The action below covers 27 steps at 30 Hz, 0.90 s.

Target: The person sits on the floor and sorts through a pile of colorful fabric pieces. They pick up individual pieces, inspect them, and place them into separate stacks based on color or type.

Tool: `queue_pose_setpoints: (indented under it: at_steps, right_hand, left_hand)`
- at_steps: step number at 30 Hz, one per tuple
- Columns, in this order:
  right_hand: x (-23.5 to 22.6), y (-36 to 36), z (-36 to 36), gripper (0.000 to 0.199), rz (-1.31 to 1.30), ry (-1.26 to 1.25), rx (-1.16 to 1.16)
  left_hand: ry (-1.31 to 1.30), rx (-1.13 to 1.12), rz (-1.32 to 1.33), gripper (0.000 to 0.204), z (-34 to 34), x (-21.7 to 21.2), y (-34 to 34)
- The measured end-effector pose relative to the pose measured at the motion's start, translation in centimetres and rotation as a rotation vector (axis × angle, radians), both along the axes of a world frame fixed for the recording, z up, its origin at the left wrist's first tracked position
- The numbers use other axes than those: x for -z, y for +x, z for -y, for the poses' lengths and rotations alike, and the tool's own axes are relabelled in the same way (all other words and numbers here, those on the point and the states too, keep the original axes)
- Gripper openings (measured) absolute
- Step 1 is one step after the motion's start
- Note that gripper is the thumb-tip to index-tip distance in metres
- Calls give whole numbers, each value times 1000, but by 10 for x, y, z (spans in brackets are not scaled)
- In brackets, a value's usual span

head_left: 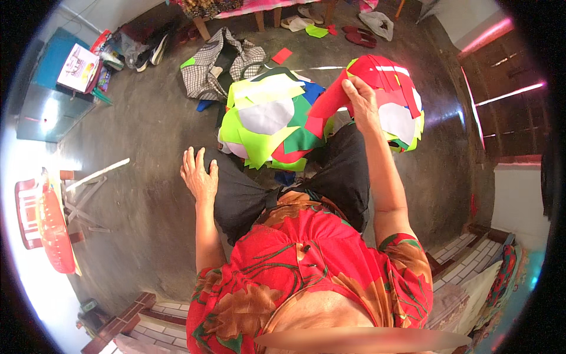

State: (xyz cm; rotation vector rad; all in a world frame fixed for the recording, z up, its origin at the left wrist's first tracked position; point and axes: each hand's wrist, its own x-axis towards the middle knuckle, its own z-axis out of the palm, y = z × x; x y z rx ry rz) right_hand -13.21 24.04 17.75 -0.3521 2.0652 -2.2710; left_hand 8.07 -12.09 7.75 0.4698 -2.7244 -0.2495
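Observation:
My right hand pinches a red fabric piece between thumb and fingers, raised between two heaps of scraps. To the left of it lies a heap of fabric scraps in neon yellow, white, green, red and blue, just beyond my knees. A second scrap heap, mostly red on top with white and yellow-green pieces, sits behind and to the right of that hand. My left hand rests by my left knee with its fingers spread and nothing in it.
Beyond the left heap is a black-and-white checked cloth on the floor, beside a small red scrap. Dark red shoes and a white bag lie farther back. A blue cabinet stands at left, a red chair below it.

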Motion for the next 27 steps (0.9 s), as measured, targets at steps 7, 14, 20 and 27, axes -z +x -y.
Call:
queue_pose_setpoints:
  at_steps: [7,14,20,27]
  right_hand:
    - [91,-44,44,15,132,-12,-84]
    - [166,-62,25,19,-20,728,260]
    - [152,-66,22,31,-198,838,373]
    - [156,-16,53,61,-416,1196,168]
  left_hand:
    - [63,-34,8,48,-3,-7,0]
    - [75,-17,-18,48,-1,-3,-1]
    - [76,-14,-17,47,-2,-3,0]
    - [32,-6,-11,47,-1,-1,0]
